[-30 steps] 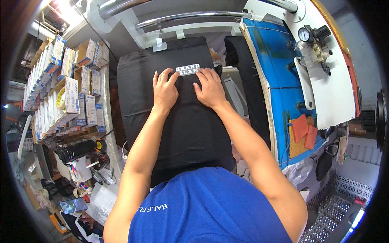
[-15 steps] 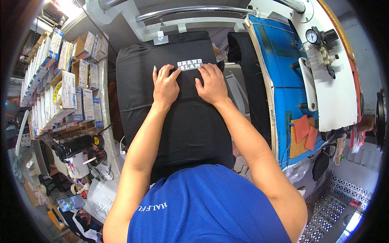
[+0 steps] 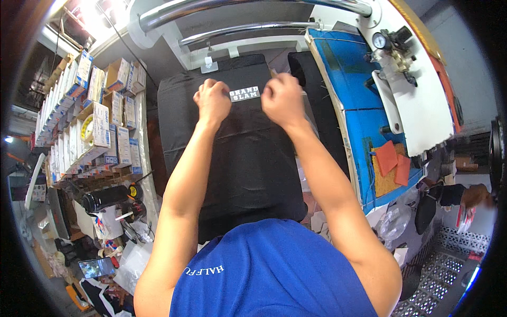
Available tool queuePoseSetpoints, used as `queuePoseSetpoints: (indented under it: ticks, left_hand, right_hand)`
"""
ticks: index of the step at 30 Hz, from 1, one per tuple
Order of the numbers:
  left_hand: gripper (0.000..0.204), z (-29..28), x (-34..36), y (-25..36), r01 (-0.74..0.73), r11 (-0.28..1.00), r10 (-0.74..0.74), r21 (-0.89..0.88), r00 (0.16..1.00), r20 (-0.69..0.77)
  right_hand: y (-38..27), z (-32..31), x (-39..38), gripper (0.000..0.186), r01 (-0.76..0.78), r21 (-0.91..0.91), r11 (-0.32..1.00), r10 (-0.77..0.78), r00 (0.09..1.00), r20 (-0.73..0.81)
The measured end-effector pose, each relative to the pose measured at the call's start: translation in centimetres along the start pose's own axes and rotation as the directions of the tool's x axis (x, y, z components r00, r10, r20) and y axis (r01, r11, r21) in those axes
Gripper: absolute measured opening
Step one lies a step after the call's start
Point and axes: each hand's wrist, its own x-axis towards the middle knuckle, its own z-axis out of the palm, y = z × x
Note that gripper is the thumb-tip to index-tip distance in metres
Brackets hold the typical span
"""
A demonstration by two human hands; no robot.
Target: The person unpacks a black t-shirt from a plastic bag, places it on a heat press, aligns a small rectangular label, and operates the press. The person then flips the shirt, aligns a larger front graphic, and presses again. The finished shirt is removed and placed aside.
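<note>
Black fabric [image 3: 237,153] lies stretched over a flat board in front of me. Near its far end sits a small rectangular patch [image 3: 245,94] with white block lettering, slightly tilted. My left hand [image 3: 213,99] is just left of the patch, its fingers curled and closed, fingertips turned down toward the fabric. To the right of the patch, by the fabric's edge, my right hand [image 3: 282,99] is also curled and a little smeared by motion. Whatever either set of fingertips pinches is hidden. Neither hand covers the patch.
Chrome bars [image 3: 253,13] cross beyond the board. At right stand a blue padded panel [image 3: 364,90] and a white machine plate [image 3: 422,116] with a pressure gauge [image 3: 379,40]. Stacked cartons [image 3: 95,132] fill the left. A phone [image 3: 97,267] lies lower left. Another person's hand [image 3: 478,195] shows far right.
My hands have drawn back from the patch's edges, moving apart to either side. Fingers that were spread flat are now curled. The patch lies uncovered, and the whole view has shifted slightly.
</note>
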Motion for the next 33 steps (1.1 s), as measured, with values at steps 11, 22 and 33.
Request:
queuePoseSetpoints:
  ticks: [11, 22, 33]
  left_hand:
    - [0.018, -14.8, -27.0, -13.6, 0.165, 0.986, -0.154, 0.008, 0.936, -0.318]
    - [0.017, -10.0, -51.0, -20.5, 0.707, 0.663, -0.747, -0.247, 0.646, -0.156]
    - [0.026, -2.6, -70.1, -11.3, 0.730, 0.646, -0.560, 0.223, 0.254, 0.788]
  right_hand:
    - [14.0, -37.2, -13.7, 0.044, -0.380, -0.540, 0.751, 0.381, 0.917, -0.115]
    - [11.2, -33.7, -12.9, 0.067, -0.425, -0.637, 0.643, 0.463, 0.878, -0.118]
    - [-4.0, -28.0, -15.5, 0.077, -0.053, -0.349, 0.936, -0.082, 0.929, -0.361]
